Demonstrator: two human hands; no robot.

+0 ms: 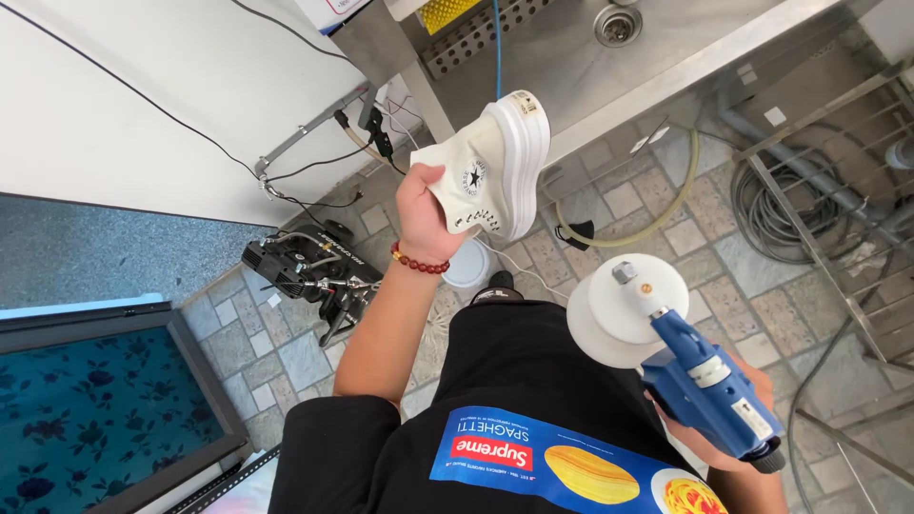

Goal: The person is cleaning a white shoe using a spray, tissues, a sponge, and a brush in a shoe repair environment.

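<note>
Left hand [419, 214] raised, gripping white sneaker [490, 167] sideways.

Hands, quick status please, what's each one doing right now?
Left hand: closed, holding up a white high-top shoe.
Right hand: closed around a blue spray gun with a white round cup.

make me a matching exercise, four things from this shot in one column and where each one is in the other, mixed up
1. shoe
2. blue tool
3. bead bracelet
4. coiled hose

a. on the floor under the metal rack
b. held up in the left hand
c. on the left wrist
d. held in the right hand

Pairs: 1-b, 2-d, 3-c, 4-a
</note>
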